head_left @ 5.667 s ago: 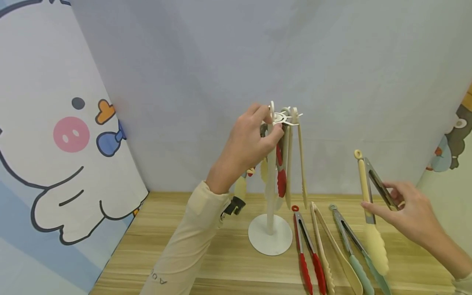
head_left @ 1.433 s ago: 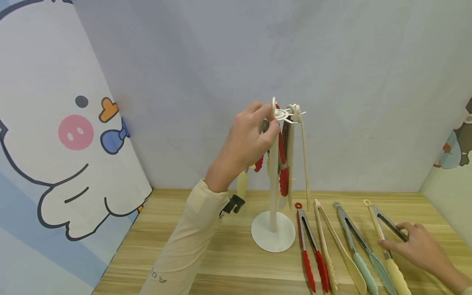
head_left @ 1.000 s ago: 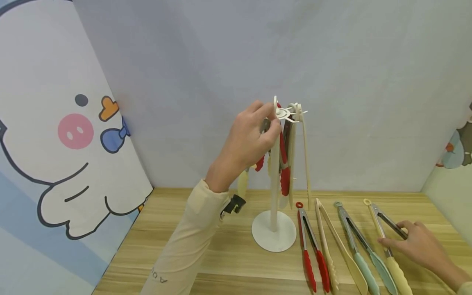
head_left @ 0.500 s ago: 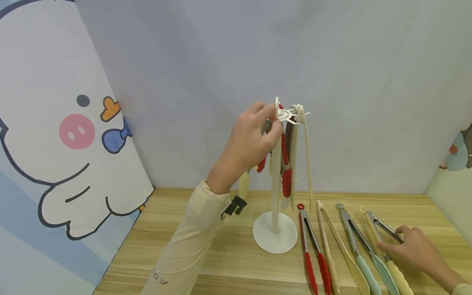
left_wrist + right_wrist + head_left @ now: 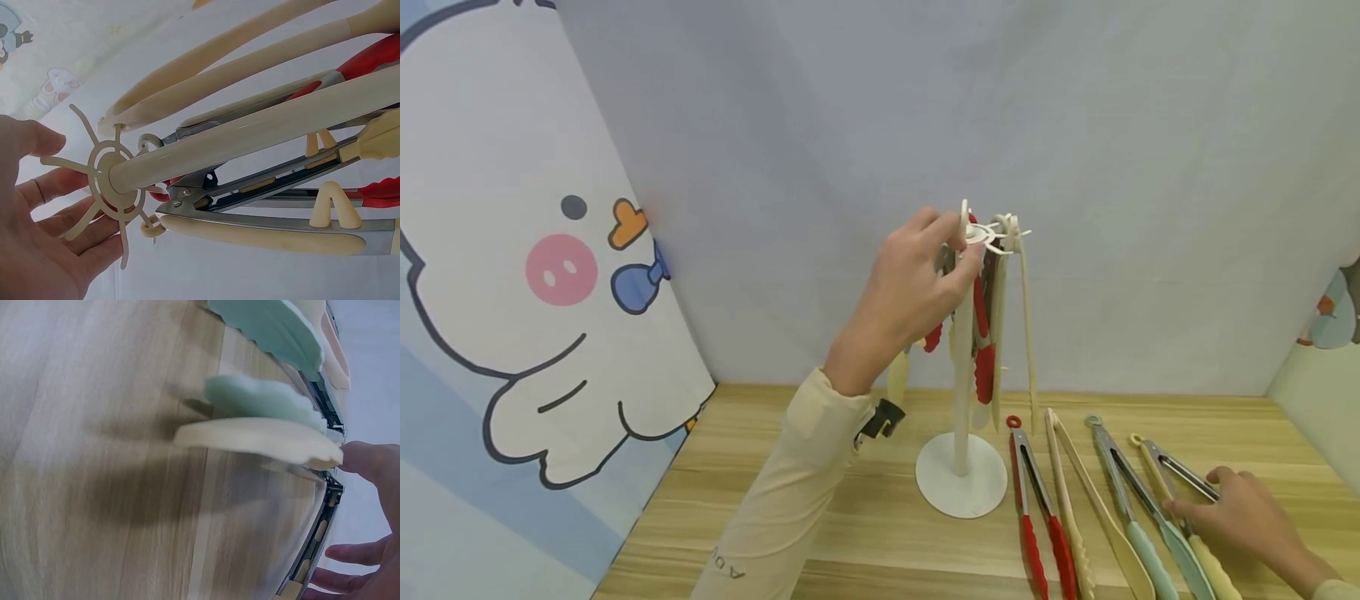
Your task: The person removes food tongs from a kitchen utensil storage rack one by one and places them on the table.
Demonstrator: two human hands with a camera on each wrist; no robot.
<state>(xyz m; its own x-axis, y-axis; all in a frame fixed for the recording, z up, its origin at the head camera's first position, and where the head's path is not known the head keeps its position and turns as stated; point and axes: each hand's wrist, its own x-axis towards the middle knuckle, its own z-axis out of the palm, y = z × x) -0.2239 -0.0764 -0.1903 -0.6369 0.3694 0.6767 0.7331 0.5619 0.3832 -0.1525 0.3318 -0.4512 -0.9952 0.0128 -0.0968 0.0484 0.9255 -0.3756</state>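
1. Head view: the left hand [image 5: 910, 275] is holding the top of the stand [image 5: 961, 400] with curled fingers; the stand is standing upright towards the back edge of the bench [image 5: 700, 492]; the right hand [image 5: 1251, 512] is pinching the yellow tongs [image 5: 1210, 567] between thumb and fingers, towards the bench's right edge; whether they are fully resting, I cannot tell.
2. Tipping is looking possible; tongs are crowding one side of the hook wheel [image 5: 116, 178], so a tug from the left hand could be unbalancing everything.
3. Slipping is threatening too; loops are hanging on thin, open-ended hooks, and a jolt could be shaking one off.
4. Tangling is a risk; the yellow tongs are lying just beside the mint tongs [image 5: 1146, 557], and a sideways sweep could be dragging both.
5. Four tongs are lying on the bench, loops facing its back edge; one red tongs [image 5: 1061, 552], one cream tongs [image 5: 1063, 496], one mint, one yellow.
6. One stand is carrying one hook wheel; four hooks are plainly showing bare; at least one hanging cream tongs [image 5: 250, 67], one hanging red tongs [image 5: 375, 55] and one hanging yellow tongs [image 5: 265, 242] are showing; overlap is hiding the total.
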